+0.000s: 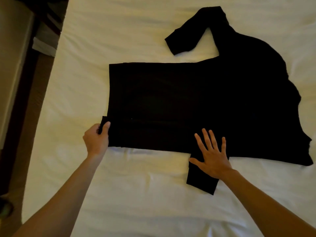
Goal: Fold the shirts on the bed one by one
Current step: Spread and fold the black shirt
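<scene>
Left hand [96, 138], at about 8 o'clock in the view: fingers are curling round the bottom-left corner of the black shirt [188, 103], with the thumb lying on top of the fabric and a small flap of hem [103, 123] sticking up just above the knuckles.

Right hand [212, 155], at about 5 o'clock: it is lying flat with fingers spread and straight, pressing down where the near sleeve [200, 182] is meeting the shirt's body. Both forearms are entering bare from the lower edge.

Black shirt, long-sleeved: it is lying spread across the middle of the bed [136, 31], hem toward 9 o'clock and shoulders toward 3 o'clock. Its near edge is running straight between the two hands. The near sleeve is poking out toward 6 o'clock from under the right hand. The far sleeve [191, 31] is lying at about 1 o'clock, bending back on itself so that its cuff is pointing toward 9 o'clock.

Bed: a white sheet, lightly creased, is covering it under the whole shirt.

Dark floor [34, 82] and pale furniture [12, 65]: these are bordering the bed along the 9 o'clock side.
</scene>
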### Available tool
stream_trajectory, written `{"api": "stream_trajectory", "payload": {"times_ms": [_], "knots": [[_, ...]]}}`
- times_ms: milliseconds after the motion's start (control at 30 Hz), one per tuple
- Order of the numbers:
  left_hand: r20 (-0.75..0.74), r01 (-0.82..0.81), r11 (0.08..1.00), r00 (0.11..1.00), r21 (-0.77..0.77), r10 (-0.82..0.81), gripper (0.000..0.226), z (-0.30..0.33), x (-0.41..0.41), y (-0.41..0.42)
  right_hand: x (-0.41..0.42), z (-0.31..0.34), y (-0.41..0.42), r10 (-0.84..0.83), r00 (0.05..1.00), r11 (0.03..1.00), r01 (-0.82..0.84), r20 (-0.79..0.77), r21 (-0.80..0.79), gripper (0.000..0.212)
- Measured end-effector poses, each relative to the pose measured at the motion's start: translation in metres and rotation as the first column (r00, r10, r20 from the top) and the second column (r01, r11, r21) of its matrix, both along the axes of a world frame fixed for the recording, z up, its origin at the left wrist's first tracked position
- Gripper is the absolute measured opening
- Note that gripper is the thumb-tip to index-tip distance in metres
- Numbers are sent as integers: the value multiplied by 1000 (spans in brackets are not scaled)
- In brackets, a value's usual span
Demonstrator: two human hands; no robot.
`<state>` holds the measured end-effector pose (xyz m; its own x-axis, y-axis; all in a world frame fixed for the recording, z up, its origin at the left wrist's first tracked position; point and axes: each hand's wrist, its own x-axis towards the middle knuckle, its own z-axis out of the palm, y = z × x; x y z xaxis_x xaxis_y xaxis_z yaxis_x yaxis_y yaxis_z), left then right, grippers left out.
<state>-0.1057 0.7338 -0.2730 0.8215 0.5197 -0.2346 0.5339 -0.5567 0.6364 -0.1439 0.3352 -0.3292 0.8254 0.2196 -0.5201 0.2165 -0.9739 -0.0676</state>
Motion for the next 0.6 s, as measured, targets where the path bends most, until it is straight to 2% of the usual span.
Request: {"api": "stream_trajectory", "payload": {"times_ms": [33,100,167,233,267,333,367,400,467,500,533,567,600], "knots": [[10,23,999,1000,32,-23,45,-1,0,2,0,0,0,-3,1000,1000,3,9,13,95],[-60,20,998,998,66,-16,40,-5,-2,1,-1,1,1,-8,1000,999,8,2,36,95],[-120,-147,984,980,102,159,30,-10,1,-10,1,0,2,-9,1000,999,10,-11,40,94],[-123,-285,916,936,281,329,37,-9,5,-38,2,-2,2,-9,999,999,11,-30,48,92],[-61,-252,896,954,365,294,43,-7,4,-60,2,-3,0,-9,999,998,11,-33,59,89],[67,0,927,997,375,-27,48,-6,-5,-116,3,-1,-4,-12,999,993,17,-38,115,77],[76,199,924,969,328,-235,50,-9,-12,-147,4,1,-6,-25,999,983,33,-46,182,70],[44,421,861,892,286,-450,54,-13,-20,-176,5,4,-10,-49,997,959,62,-55,278,65],[-68,761,579,621,292,-781,58,-25,-29,-211,7,11,-19,-141,987,852,162,-80,498,60],[-147,832,449,514,326,-845,60,-32,-29,-211,7,15,-27,-186,979,798,202,-86,568,58],[-232,846,400,492,352,-839,62,-40,-28,-202,5,18,-37,-223,973,768,217,-67,603,55],[-318,824,434,549,365,-773,65,-48,-28,-187,3,20,-49,-253,967,764,204,-7,612,52],[-388,757,526,652,388,-651,68,-54,-27,-170,0,21,-62,-279,956,781,172,89,600,49]]}}
